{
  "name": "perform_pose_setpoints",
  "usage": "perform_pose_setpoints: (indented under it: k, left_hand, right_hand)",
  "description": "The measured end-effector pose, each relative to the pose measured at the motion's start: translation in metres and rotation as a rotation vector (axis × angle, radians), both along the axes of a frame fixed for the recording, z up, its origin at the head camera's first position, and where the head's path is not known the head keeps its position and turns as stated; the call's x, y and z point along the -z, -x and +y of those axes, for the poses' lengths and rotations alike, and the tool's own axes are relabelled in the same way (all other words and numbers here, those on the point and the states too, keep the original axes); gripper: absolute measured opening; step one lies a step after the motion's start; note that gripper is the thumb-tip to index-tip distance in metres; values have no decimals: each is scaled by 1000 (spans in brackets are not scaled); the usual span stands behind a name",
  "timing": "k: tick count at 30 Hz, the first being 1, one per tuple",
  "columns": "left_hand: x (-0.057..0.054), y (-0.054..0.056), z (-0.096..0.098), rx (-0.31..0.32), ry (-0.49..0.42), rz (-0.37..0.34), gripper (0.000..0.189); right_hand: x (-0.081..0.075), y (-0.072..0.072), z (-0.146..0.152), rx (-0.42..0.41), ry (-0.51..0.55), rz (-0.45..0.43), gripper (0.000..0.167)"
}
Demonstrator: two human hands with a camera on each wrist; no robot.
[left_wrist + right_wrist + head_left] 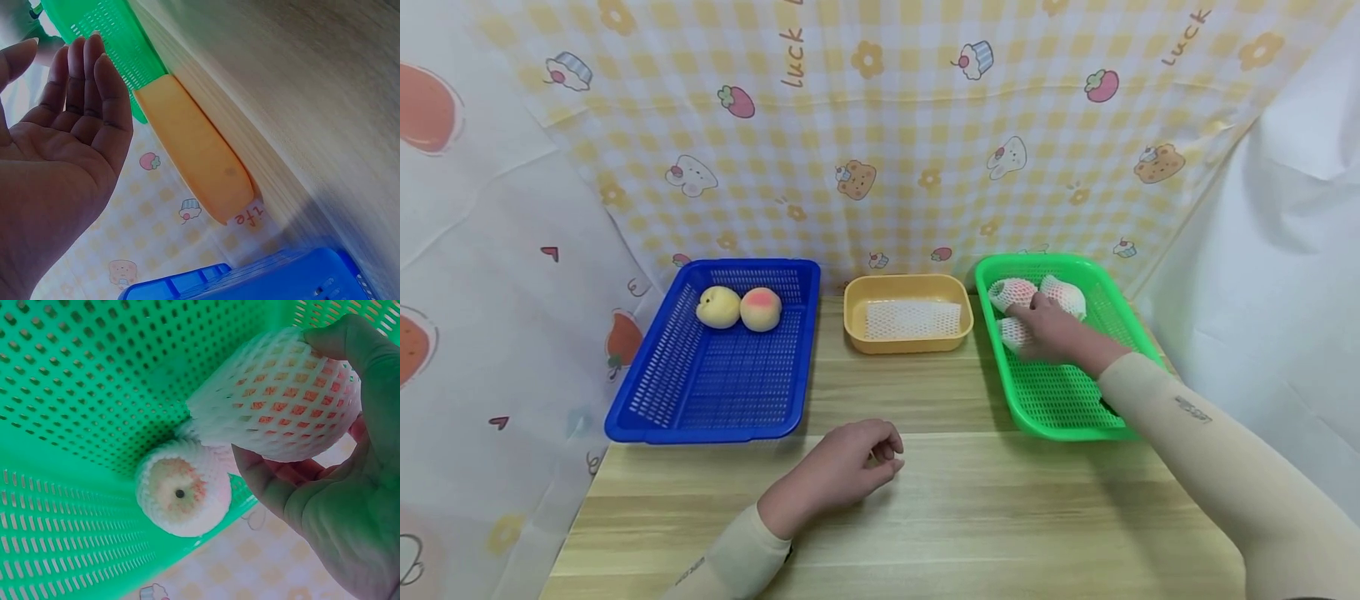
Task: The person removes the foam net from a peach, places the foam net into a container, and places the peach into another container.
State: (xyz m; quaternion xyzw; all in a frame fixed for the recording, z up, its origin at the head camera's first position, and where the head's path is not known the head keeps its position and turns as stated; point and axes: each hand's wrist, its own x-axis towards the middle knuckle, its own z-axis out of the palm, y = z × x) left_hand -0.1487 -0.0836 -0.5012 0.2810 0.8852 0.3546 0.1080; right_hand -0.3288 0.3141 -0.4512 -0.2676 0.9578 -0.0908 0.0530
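Observation:
My right hand [1054,332] reaches into the green basket [1022,408] on the right. Thumb and fingers grip a peach in a white foam net [275,400], shown close up in the right wrist view. Beside it lies another netted peach [181,490], its end bare with a dark spot. From the head, two netted peaches, one on the left [1013,292] and one on the right [1066,297], show beyond the hand. My left hand [850,467] is over the front of the table, fingers loosely curled, holding nothing; its palm faces the left wrist camera.
A blue basket [730,433] on the left holds two bare peaches, a yellowish one [718,307] and a pink-topped one [761,309]. Between the baskets stands a yellow tray [910,345] with a white foam net [913,320] in it. A patterned curtain [895,133] hangs behind.

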Motion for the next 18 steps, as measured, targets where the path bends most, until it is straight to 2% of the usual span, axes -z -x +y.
perform_pose_setpoints:
  k: [4, 11, 18]
  left_hand:
    - [0, 0, 0, -2, 2, 1, 9]
    - [-2, 0, 0, -9, 3, 10, 5]
    - [-2, 2, -3, -15, 10, 9, 6]
  right_hand:
    - [-8, -3, 0, 16, 26, 5, 70]
    - [-23, -12, 2, 23, 69, 20, 64]
    - [-40, -24, 8, 51, 109, 37, 69]
